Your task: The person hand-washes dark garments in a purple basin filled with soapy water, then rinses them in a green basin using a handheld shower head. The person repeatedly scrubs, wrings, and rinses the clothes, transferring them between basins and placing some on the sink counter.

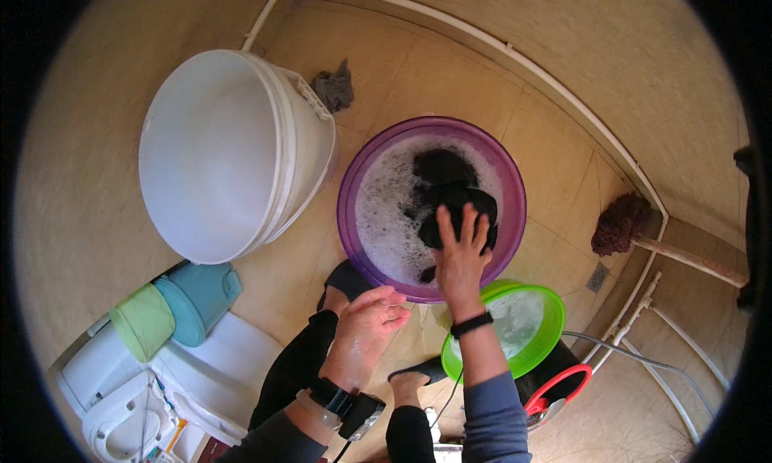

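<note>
A purple basin (351,222) on the tiled floor holds sudsy water (382,198) with dark wet cloth (446,167) bunched in its right half. My right hand (462,258) reaches over the basin's near side, fingers spread, its fingertips at the near part of the cloth; no grip on it shows. Just outside the basin's near left rim is my left hand (366,334), turned partly sideways with the fingers stretched out and nothing in them. A dark band circles the right wrist; the left wrist carries a watch-like strap and a small device (362,415).
A large white bucket (213,157) stands left, a grey rag (334,87) behind it. Near right is a green basin (551,322) of foamy water, beside a red handle (563,387). A mop (623,222) leans far right. Teal bucket (189,302) and toilet (129,427) are near left.
</note>
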A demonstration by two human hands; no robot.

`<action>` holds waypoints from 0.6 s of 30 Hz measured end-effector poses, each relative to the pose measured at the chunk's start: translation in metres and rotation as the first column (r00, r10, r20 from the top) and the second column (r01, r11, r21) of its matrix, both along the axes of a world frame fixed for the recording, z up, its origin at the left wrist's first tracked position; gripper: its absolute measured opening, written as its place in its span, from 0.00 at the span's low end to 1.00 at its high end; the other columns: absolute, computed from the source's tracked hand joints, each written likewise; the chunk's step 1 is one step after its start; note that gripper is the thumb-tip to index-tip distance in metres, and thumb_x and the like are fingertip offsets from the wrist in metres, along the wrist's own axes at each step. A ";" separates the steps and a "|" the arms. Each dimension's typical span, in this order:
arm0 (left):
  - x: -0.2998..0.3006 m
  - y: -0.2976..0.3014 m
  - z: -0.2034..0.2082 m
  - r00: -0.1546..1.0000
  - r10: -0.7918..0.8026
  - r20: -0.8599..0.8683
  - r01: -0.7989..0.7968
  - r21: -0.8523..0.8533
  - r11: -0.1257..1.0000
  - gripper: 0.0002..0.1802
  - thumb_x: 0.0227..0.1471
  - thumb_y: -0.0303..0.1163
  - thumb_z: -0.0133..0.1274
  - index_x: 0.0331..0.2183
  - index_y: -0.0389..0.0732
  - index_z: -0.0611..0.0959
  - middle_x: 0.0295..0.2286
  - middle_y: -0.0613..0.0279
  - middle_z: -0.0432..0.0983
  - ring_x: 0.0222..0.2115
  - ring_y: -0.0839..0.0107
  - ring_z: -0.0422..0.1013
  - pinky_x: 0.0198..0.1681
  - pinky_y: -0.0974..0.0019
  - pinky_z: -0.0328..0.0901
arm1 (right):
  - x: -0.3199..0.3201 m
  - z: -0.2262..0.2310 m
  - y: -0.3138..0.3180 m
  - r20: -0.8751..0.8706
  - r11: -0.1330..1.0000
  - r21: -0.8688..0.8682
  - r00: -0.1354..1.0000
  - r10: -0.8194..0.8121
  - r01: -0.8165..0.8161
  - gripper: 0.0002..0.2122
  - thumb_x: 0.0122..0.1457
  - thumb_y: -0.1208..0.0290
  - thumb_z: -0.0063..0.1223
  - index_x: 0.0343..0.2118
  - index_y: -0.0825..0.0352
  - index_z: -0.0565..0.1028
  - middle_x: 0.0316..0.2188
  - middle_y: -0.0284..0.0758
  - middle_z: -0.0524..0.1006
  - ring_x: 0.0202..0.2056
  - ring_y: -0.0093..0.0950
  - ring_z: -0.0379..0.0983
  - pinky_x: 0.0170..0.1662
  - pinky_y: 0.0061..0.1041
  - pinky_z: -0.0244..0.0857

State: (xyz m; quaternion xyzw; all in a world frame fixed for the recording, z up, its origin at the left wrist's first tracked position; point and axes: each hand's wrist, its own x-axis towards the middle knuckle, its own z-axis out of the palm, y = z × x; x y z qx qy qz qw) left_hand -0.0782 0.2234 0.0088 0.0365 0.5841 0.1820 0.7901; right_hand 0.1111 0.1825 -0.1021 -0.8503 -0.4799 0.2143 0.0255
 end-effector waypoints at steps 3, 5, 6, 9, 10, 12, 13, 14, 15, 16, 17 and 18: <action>0.006 0.004 -0.001 1.000 -0.023 -0.020 0.023 0.009 1.000 0.18 0.66 0.27 0.54 0.55 0.32 0.77 0.49 0.46 0.80 0.45 0.57 0.79 0.56 0.52 0.72 | 0.026 -0.018 0.033 -0.145 0.983 -0.119 0.977 -0.157 0.140 0.52 0.51 0.72 0.73 0.76 0.37 0.54 0.78 0.43 0.46 0.73 0.56 0.48 0.55 0.75 0.61; 0.010 0.007 -0.001 0.992 -0.106 -0.062 0.107 0.018 0.994 0.17 0.67 0.30 0.53 0.55 0.34 0.78 0.48 0.48 0.80 0.47 0.58 0.77 0.58 0.50 0.69 | 0.026 -0.036 0.041 -0.179 0.966 -0.243 0.974 -0.139 0.093 0.53 0.52 0.70 0.74 0.77 0.36 0.51 0.78 0.42 0.46 0.73 0.57 0.48 0.54 0.75 0.63; 0.011 0.009 -0.001 0.992 -0.109 -0.067 0.110 0.007 0.994 0.17 0.67 0.30 0.54 0.54 0.35 0.78 0.48 0.49 0.80 0.47 0.58 0.77 0.58 0.50 0.69 | 0.023 -0.046 0.039 -0.150 0.960 -0.269 0.982 -0.117 0.073 0.53 0.53 0.69 0.74 0.77 0.35 0.50 0.77 0.42 0.47 0.72 0.56 0.49 0.54 0.77 0.63; 0.008 0.017 -0.005 0.995 -0.087 -0.040 0.088 0.020 0.996 0.17 0.66 0.31 0.55 0.54 0.35 0.78 0.48 0.50 0.80 0.46 0.58 0.77 0.57 0.50 0.69 | 0.011 -0.081 0.032 -0.121 0.934 -0.357 0.991 -0.059 0.012 0.47 0.58 0.69 0.68 0.76 0.36 0.52 0.76 0.41 0.50 0.71 0.53 0.53 0.52 0.79 0.63; 0.007 0.021 -0.007 0.995 -0.084 -0.049 0.085 0.020 0.996 0.18 0.66 0.32 0.55 0.54 0.36 0.78 0.48 0.50 0.80 0.46 0.58 0.77 0.57 0.50 0.69 | 0.007 -0.092 0.029 -0.129 0.922 -0.388 0.990 -0.049 -0.005 0.43 0.59 0.69 0.66 0.75 0.39 0.56 0.75 0.41 0.53 0.70 0.53 0.55 0.52 0.79 0.64; 0.004 0.027 -0.011 0.996 -0.078 -0.049 0.079 0.027 0.997 0.18 0.66 0.33 0.56 0.54 0.36 0.78 0.48 0.51 0.80 0.45 0.58 0.77 0.57 0.50 0.69 | 0.001 -0.109 0.028 -0.119 0.913 -0.406 0.993 -0.005 -0.044 0.36 0.61 0.69 0.62 0.72 0.43 0.62 0.71 0.43 0.61 0.68 0.54 0.58 0.51 0.77 0.65; 0.004 0.031 -0.012 0.997 -0.075 -0.037 0.076 0.033 0.997 0.19 0.65 0.34 0.57 0.54 0.36 0.78 0.48 0.51 0.80 0.45 0.58 0.77 0.57 0.50 0.69 | 0.001 -0.114 0.028 -0.134 0.947 -0.322 0.990 -0.038 -0.008 0.34 0.60 0.70 0.62 0.70 0.46 0.65 0.67 0.43 0.65 0.65 0.52 0.63 0.51 0.71 0.67; 0.005 0.034 -0.014 0.998 -0.065 -0.017 0.066 0.047 0.997 0.19 0.65 0.34 0.57 0.54 0.36 0.78 0.48 0.51 0.80 0.45 0.58 0.77 0.57 0.49 0.69 | 0.002 -0.117 0.030 -0.142 0.965 -0.262 0.988 -0.064 0.025 0.31 0.59 0.71 0.61 0.67 0.48 0.68 0.63 0.43 0.70 0.61 0.51 0.67 0.51 0.65 0.70; 0.006 0.037 -0.015 0.996 -0.094 -0.014 0.094 0.053 0.994 0.19 0.66 0.35 0.56 0.55 0.37 0.77 0.49 0.51 0.79 0.47 0.57 0.76 0.57 0.50 0.69 | 0.004 -0.115 0.031 -0.150 0.978 -0.202 0.985 -0.088 0.056 0.29 0.59 0.72 0.60 0.65 0.51 0.72 0.59 0.42 0.75 0.58 0.50 0.72 0.51 0.59 0.72; 0.008 0.041 -0.015 0.993 -0.119 -0.004 0.119 0.068 0.991 0.20 0.67 0.35 0.55 0.56 0.37 0.77 0.50 0.51 0.78 0.48 0.57 0.76 0.58 0.50 0.69 | 0.006 -0.110 0.033 -0.174 0.981 -0.169 0.977 -0.121 0.091 0.26 0.58 0.73 0.60 0.62 0.54 0.75 0.54 0.42 0.79 0.54 0.49 0.76 0.51 0.53 0.74; 0.011 0.044 -0.015 0.991 -0.135 -0.024 0.136 0.041 0.990 0.20 0.68 0.35 0.54 0.57 0.38 0.76 0.52 0.51 0.77 0.50 0.56 0.76 0.58 0.50 0.68 | 0.011 -0.101 0.035 -0.249 0.965 -0.223 0.950 -0.190 0.135 0.26 0.56 0.74 0.60 0.60 0.59 0.76 0.53 0.45 0.81 0.53 0.49 0.78 0.51 0.47 0.75; 0.015 0.046 -0.014 0.990 -0.138 0.009 0.137 0.068 0.988 0.21 0.68 0.36 0.54 0.58 0.39 0.76 0.53 0.52 0.76 0.52 0.55 0.74 0.58 0.49 0.68 | 0.017 -0.087 0.033 -0.333 0.964 -0.169 0.908 -0.253 0.206 0.26 0.55 0.75 0.61 0.60 0.61 0.76 0.52 0.47 0.81 0.53 0.50 0.78 0.52 0.47 0.74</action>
